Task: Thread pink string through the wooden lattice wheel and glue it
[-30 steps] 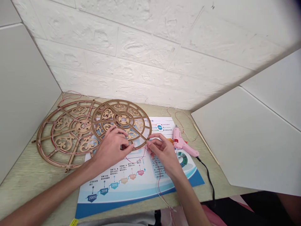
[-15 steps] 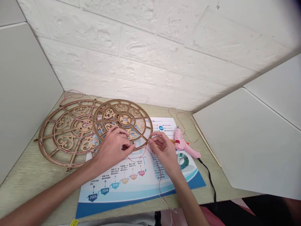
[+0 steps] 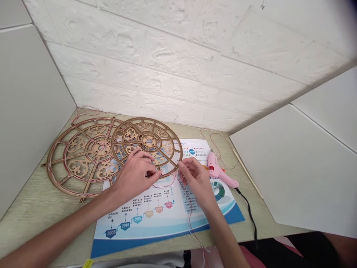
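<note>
We list: tan round wooden fretwork wheel (image 3: 149,140); left hand (image 3: 134,178), right hand (image 3: 196,182) pinching thin red thread (image 3: 169,185) at its 6 and 4 o'clock rim, as earlier; pink glue gun (image 3: 220,173) at 3 o'clock.

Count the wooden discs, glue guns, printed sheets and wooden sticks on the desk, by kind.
Laser-cut wooden discs: 2
Pink hot glue gun: 1
Printed timeline sheet: 1
Thin wooden stick: 1
Total: 5
</note>
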Action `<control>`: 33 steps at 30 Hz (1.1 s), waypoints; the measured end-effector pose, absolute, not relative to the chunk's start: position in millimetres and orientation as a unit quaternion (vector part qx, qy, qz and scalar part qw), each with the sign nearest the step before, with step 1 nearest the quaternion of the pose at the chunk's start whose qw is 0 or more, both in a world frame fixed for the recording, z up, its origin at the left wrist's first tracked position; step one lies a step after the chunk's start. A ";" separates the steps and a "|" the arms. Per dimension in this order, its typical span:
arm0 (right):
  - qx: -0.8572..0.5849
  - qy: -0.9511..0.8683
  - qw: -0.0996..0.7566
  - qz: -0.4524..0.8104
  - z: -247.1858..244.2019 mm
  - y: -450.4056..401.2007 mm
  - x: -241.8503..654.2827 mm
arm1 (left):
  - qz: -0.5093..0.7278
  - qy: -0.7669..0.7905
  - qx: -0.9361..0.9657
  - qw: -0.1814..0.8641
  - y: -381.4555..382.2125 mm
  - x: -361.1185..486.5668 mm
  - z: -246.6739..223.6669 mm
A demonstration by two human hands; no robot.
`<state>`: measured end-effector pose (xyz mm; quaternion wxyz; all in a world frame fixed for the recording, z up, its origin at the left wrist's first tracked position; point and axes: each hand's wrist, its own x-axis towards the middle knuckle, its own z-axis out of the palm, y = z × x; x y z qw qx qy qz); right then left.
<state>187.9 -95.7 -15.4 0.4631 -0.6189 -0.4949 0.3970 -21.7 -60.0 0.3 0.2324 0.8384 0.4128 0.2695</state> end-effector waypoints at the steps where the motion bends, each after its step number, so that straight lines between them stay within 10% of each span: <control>1: -0.623 -0.492 0.462 0.396 -14.7 -96.2 188.6 | 0.268 0.413 0.839 0.233 -59.9 -21.8 0.4; 18: -0.616 -0.523 0.373 0.456 -7.0 -102.3 191.5 | 0.264 0.417 0.838 0.232 -59.3 -21.2 -0.1; 33: -0.626 -0.619 0.424 0.213 -24.2 -99.0 181.1 | 0.274 0.413 0.840 0.223 -60.2 -21.1 -3.6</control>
